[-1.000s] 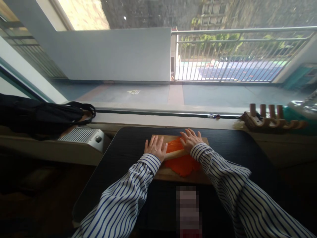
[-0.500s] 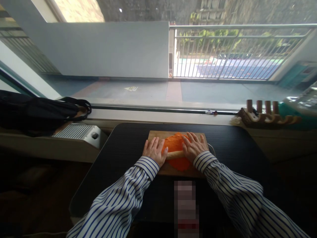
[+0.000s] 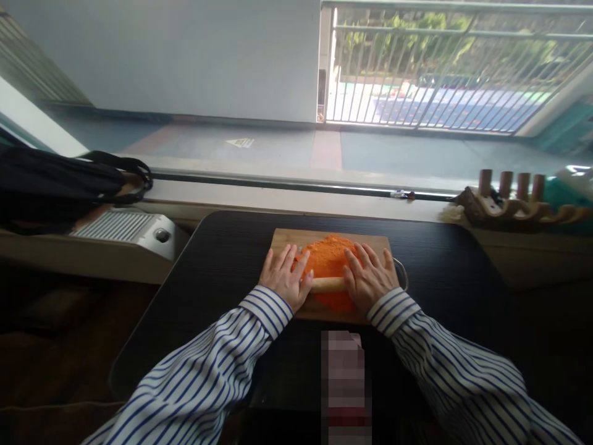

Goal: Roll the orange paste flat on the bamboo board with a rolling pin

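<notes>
A pale wooden rolling pin (image 3: 328,284) lies crosswise over a flattened sheet of orange dough-like material (image 3: 330,258). The sheet looks rough along its far side and smoother and redder on the near side. Under it is a rectangular wooden board (image 3: 282,237) with a metal loop at its right edge. My left hand (image 3: 286,276) rests on the pin's left end, palm down, fingers stretched forward. On the right end sits my right hand (image 3: 369,275), also flat with fingers spread. Both hands hide the pin's ends.
The board stands on a black table (image 3: 222,259) by a window. A black bag (image 3: 60,185) and a radiator (image 3: 118,228) are at the left. A wooden rack with upright pegs (image 3: 509,201) stands on the sill at the right.
The camera view has tipped downward. My hands and the rolling pin have shifted slightly toward me over the board, and more of the orange sheet shows beyond the pin.
</notes>
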`<state>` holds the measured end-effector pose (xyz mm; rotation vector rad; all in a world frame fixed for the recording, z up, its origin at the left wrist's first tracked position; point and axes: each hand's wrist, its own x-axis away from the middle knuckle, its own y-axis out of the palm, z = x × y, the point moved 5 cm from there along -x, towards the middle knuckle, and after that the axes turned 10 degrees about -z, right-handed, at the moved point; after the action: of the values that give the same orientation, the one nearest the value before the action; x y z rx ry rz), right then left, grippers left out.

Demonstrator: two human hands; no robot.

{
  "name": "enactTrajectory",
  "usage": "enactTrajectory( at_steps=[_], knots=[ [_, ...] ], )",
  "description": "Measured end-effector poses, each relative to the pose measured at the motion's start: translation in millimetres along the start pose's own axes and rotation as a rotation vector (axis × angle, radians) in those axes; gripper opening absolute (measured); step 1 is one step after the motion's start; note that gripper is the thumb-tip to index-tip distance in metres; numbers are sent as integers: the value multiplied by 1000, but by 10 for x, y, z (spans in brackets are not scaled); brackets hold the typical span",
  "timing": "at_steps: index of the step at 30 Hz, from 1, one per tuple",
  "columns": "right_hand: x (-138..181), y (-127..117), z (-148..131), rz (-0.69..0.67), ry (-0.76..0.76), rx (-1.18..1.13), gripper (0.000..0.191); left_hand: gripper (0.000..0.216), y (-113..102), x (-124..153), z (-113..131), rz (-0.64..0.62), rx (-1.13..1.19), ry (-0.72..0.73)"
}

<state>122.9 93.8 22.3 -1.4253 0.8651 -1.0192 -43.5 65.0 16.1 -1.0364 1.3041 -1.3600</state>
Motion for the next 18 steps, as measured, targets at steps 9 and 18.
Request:
enactTrajectory(
  at_steps=[9,18],
  knots=[
    [143,54,-21,63,-28,14,49,51,7,92,36,4,-2,43],
    [-211,27,51,-42,1,-21,48,52,7,-175,-53,-35,19,-79]
  ],
)
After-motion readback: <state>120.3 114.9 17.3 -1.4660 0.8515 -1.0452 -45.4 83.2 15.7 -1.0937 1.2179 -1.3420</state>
